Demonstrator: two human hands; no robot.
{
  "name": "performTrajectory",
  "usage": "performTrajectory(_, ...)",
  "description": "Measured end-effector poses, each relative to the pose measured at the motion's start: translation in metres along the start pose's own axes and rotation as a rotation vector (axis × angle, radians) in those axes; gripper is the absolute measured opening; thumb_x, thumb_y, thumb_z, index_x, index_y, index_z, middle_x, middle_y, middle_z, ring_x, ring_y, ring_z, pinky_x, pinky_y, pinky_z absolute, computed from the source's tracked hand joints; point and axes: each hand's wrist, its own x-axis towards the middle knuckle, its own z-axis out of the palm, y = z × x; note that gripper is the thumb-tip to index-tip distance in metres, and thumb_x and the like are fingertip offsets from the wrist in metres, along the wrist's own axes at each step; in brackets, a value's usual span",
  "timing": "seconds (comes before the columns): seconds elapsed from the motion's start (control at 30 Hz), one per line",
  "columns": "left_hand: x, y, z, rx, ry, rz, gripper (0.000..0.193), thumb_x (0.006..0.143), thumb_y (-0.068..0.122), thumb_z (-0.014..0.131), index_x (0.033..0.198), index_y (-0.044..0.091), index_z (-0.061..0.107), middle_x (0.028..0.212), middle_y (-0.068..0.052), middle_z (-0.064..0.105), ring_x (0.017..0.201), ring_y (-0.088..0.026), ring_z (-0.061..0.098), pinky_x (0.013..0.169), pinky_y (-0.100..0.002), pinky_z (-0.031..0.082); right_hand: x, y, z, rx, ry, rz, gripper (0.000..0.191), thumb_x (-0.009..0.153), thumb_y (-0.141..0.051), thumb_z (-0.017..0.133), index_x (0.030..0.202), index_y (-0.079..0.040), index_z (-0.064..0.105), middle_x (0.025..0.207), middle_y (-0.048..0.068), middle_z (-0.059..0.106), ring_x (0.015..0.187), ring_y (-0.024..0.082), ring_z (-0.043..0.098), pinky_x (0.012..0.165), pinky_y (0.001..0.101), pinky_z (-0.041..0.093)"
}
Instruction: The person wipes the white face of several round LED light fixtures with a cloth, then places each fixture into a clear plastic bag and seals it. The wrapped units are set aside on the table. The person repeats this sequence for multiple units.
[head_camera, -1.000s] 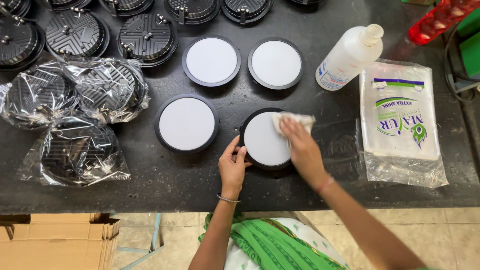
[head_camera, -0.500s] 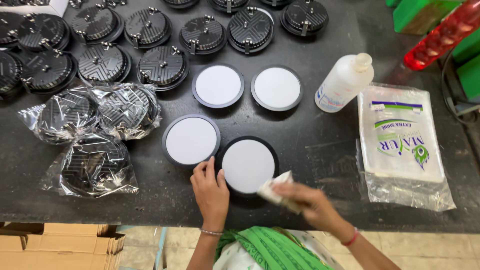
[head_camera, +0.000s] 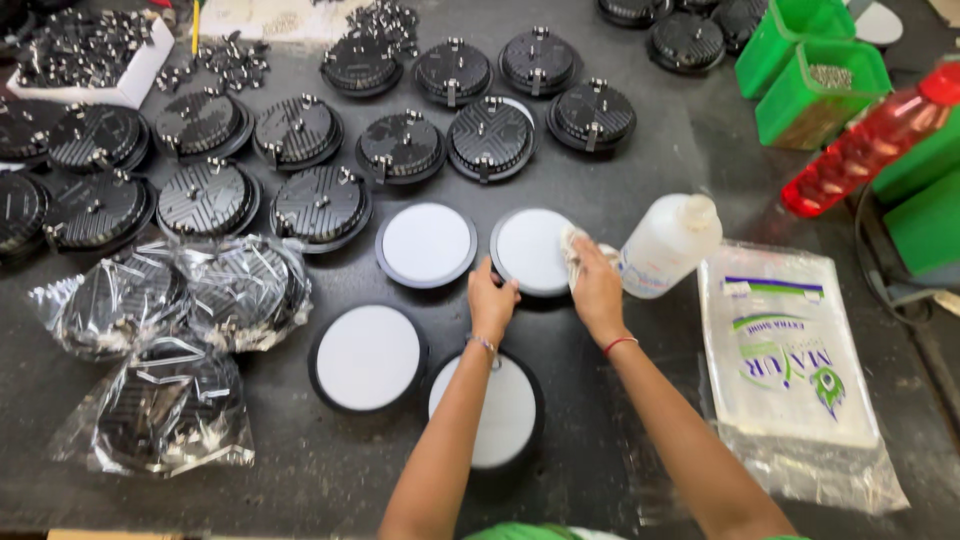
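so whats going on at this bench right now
A person is wiping a round white-faced disc on a black table. The left hand steadies its near edge while the right hand rubs a white cloth on its right side. Three similar discs lie nearby, and a plastic bottle rests beside the right hand.

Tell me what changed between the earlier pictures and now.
Both hands left the near round white-faced black disc and reached forward to the far right disc. The left hand now steadies its near edge; the right hand presses the white cloth on its right side. The four discs, clear plastic bottle and bagged parts stayed put.
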Motion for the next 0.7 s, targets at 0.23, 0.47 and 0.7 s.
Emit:
performTrajectory(0.23,0.006,-0.023,0.005,-0.076,-0.021,0.040,0.070,0.083,-0.009,0.068,0.148,0.006,0.048,0.113,-0.009,0.047,0.075,-0.018,0.069,0.068,-0.028,0.061,0.063,0.006,0.044,0.048,-0.070,-0.119,0.051,0.089,0.010,0.047,0.136,-0.001,0.062,0.144,0.018,0.060,0.138,0.034,0.053,0.117,0.0412,0.040)
performTrajectory(0.47,0.021,-0.027,-0.011,-0.545,-0.184,-0.198,0.059,0.087,-0.007,0.057,0.145,0.002,0.049,0.118,-0.006,0.057,0.087,-0.016,0.069,0.073,-0.030,0.063,0.015,-0.016,0.033,0.291,-0.515,-0.360,0.052,0.088,0.011,0.055,0.137,-0.006,0.063,0.144,0.012,0.062,0.137,0.030,0.055,0.119,0.0396,0.038)
performTrajectory(0.7,0.022,-0.026,-0.002,-0.461,-0.145,-0.265,0.058,0.095,-0.003,0.056,0.150,0.012,0.048,0.105,-0.005,0.051,0.081,-0.015,0.063,0.069,-0.030,0.062,-0.015,0.019,-0.011,0.137,-0.243,-0.172,0.047,0.090,0.013,0.058,0.131,-0.008,0.069,0.139,0.009,0.067,0.135,0.026,0.061,0.116,0.0357,0.046)
